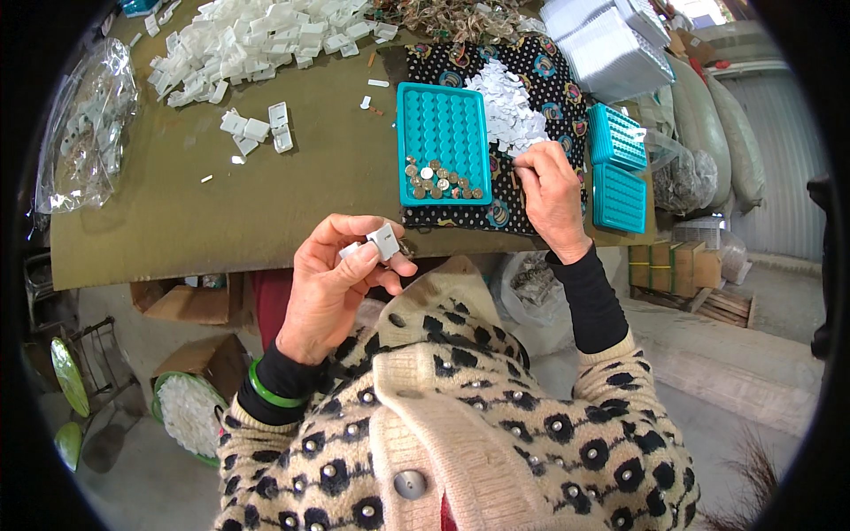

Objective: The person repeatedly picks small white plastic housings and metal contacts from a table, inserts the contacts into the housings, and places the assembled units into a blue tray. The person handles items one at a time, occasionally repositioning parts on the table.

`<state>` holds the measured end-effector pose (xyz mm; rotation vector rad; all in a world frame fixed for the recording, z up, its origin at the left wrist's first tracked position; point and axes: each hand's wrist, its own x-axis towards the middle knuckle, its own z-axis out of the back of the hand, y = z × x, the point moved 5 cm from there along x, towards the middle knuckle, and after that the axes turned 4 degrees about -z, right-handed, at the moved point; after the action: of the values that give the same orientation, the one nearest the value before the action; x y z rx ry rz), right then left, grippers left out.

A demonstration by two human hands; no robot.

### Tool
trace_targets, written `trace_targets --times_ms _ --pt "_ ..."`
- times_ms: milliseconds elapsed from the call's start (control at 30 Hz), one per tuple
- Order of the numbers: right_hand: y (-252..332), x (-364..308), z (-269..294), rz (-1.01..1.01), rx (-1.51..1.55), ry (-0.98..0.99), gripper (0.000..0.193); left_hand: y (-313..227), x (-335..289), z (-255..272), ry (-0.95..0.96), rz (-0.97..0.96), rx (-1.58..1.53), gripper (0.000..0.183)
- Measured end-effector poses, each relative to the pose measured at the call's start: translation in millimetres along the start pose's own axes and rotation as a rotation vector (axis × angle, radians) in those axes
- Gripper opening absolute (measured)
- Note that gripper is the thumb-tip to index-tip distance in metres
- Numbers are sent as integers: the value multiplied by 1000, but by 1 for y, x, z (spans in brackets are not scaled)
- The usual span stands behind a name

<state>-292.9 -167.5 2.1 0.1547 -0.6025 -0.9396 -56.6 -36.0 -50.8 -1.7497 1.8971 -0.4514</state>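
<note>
My left hand [332,283] holds a small white plastic box [382,241] between thumb and fingers, just below the table's near edge. My right hand [551,190] rests on the spotted black cloth [549,66], fingers pinched at the edge of a heap of small white paper slips [505,106]. Whether a slip is between the fingers is not visible. Between the two hands lies a teal dimpled tray [441,124] with several small round metal pieces [438,180] along its near end.
A big pile of white plastic boxes [257,40] lies at the far left of the brown table [266,195], a few loose ones [257,128] nearer. Two more teal trays [617,168] sit right. Clear bag [88,124] left; stacked white trays [611,44] and sacks [717,124] right.
</note>
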Motion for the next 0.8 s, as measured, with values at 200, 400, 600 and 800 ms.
trace_targets --times_ms 200,400,600,800 --pt "2 -3 16 -133 203 -134 8 0 -3 -1 -58 65 41 21" --pt "44 -11 27 -176 516 -31 10 0 -5 -12 -48 81 132 14" --pt "91 -8 17 16 634 30 16 0 1 -32 -14 93 92 23" --pt "102 -4 2 30 695 -38 13 6 5 -35 -58 122 36 27"
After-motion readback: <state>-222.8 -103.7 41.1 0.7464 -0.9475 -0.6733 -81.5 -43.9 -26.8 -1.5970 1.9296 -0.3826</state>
